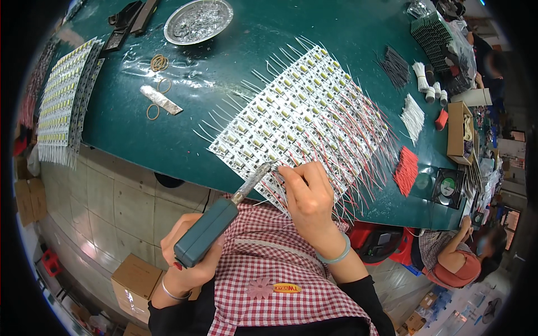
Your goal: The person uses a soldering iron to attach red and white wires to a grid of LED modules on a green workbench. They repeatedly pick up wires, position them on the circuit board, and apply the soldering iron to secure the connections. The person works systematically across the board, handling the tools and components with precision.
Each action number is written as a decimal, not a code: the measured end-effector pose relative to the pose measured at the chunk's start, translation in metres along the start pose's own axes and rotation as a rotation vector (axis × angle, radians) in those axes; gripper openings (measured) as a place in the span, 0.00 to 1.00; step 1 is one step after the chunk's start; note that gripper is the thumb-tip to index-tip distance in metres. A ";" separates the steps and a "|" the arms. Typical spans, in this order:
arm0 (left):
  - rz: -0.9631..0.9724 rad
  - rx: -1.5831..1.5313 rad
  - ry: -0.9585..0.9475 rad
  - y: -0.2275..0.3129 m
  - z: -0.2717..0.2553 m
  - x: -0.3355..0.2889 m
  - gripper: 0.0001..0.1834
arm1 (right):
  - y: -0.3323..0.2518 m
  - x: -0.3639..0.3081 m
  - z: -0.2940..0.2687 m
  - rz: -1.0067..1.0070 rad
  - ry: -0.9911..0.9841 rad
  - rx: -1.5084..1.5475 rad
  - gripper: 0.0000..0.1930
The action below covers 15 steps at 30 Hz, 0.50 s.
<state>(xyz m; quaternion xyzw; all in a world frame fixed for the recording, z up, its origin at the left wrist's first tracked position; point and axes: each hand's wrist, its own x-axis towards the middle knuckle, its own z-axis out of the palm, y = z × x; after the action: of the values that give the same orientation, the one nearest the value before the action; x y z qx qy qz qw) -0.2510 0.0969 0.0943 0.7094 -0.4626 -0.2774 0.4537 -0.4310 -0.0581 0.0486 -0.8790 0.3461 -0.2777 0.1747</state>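
Observation:
My left hand (pixel 193 246) is wrapped round the dark green handle of a soldering iron (pixel 216 223). The iron's long, crusted metal tip reaches up and right to the near-left part of a white circuit board panel (pixel 255 120). Rows of small yellow-topped parts cover the panel, with white wires sticking out along its far-left side and red and white wires over its right side. Right beside the iron's tip, my right hand (pixel 307 193) is closed in a pinch just over the panel. Whatever lies between its fingertips is too small to make out.
A metal dish (pixel 198 22) of solder scraps stands at the far side. Rubber bands (pixel 159 63) and a silvery bar (pixel 161 99) lie left of the panel. Stacked panels (pixel 66 101) overhang the table's left edge. Red wires (pixel 406 171) and a solder reel (pixel 447 186) lie right; a person (pixel 459 260) sits nearby.

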 end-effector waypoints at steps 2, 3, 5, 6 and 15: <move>-0.005 -0.006 -0.016 0.001 0.000 0.001 0.12 | 0.000 0.000 0.000 -0.002 -0.001 -0.001 0.15; -0.001 -0.010 -0.020 0.000 0.001 0.002 0.11 | 0.000 0.000 0.000 -0.005 0.000 -0.002 0.15; -0.009 -0.019 -0.023 0.000 0.002 0.002 0.11 | 0.000 0.000 0.000 -0.009 0.000 -0.002 0.15; -0.022 -0.022 -0.022 0.000 0.003 0.002 0.11 | 0.000 0.000 0.001 -0.009 0.000 0.000 0.15; 0.001 -0.011 -0.058 -0.003 0.004 0.004 0.10 | 0.000 0.000 0.000 -0.004 -0.009 -0.011 0.15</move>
<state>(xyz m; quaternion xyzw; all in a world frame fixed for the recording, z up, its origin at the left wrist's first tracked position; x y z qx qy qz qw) -0.2516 0.0920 0.0894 0.6983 -0.4743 -0.3004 0.4440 -0.4307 -0.0580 0.0483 -0.8818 0.3451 -0.2720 0.1710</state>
